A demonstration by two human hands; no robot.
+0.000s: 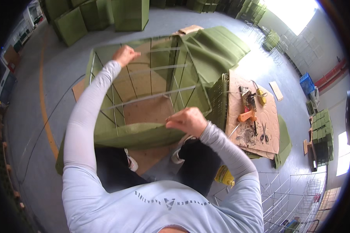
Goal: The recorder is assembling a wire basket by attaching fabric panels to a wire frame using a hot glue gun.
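In front of me stands a box-shaped metal wire frame (151, 66) with green fabric (136, 134) along its near side and more of it on the right side. My left hand (125, 55) is raised over the frame's far left part, its fingers closed in a pinch. Lower and to the right, my right hand (188, 121) is held above the frame's near right corner with its fingers curled shut. Whatever either hand may hold is too small to see. Brown cardboard (144, 108) lies on the floor under the frame.
On my right, a cardboard-topped crate (234, 116) bears an orange-handled tool (247, 115), black scissors (264, 134) and a yellow tape measure (261, 97). Green fabric (217, 50) lies heaped behind. A yellow bottle (224, 176) stands beside my right leg, near bare wire frames (287, 194).
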